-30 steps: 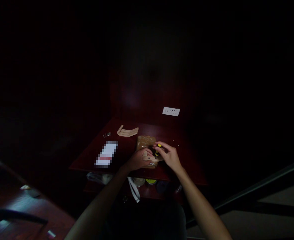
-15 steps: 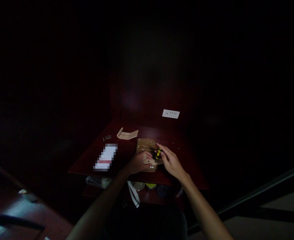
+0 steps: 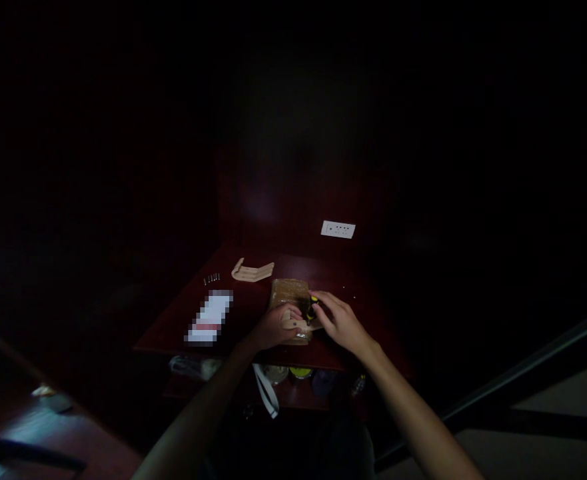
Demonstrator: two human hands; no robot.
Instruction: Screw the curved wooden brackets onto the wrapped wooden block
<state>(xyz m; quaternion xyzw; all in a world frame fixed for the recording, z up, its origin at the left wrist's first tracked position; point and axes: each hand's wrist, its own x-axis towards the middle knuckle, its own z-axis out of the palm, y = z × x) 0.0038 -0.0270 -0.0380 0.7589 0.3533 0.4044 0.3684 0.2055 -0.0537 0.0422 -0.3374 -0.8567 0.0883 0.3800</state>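
My left hand (image 3: 273, 328) is closed round a light wooden piece (image 3: 290, 323), pressing it on a brown plastic-wrapped block (image 3: 290, 292). A dark spot shows on the wood beside my fingers. My right hand (image 3: 340, 321) holds a small yellow and black screwdriver (image 3: 314, 307), whose lower end is at the wooden piece; its exact contact is too small to tell. Another set of curved wooden pieces (image 3: 253, 272) lies at the back left of the dark red table (image 3: 166, 333).
Several small metal screws (image 3: 212, 278) lie at the left, behind a blurred white sheet (image 3: 210, 319). A white socket plate (image 3: 338, 229) is on the back wall. Below the tabletop, a shelf holds jars, a plastic bag (image 3: 188, 365) and a hanging white strap (image 3: 267, 393).
My right fingers have shifted round the screwdriver, covering more of its handle, which stands more upright. My left hand still grips the wood. The whole view has moved slightly.
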